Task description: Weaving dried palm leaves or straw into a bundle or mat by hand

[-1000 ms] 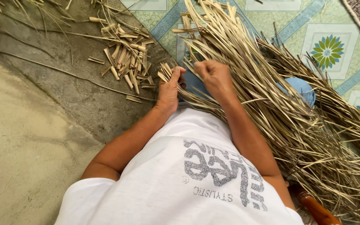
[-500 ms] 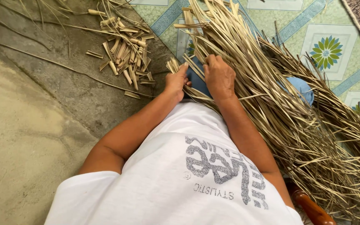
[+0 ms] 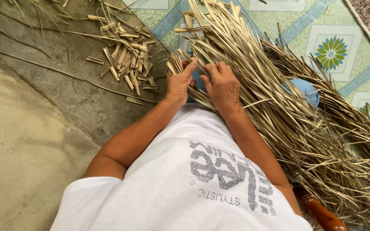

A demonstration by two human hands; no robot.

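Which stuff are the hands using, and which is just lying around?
In use: left hand gripping a bunch of strip ends; right hand on the dried leaf strips.
Lying about: cut-off pieces, patterned mat, brown wooden handle.

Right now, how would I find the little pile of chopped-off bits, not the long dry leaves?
Start at the big heap of long dry leaf strips across the person's lap. Go past the left hand onto the grey concrete floor. The pile of cut pieces lies there: short, stubby and pale, unlike the long thin strands around it.
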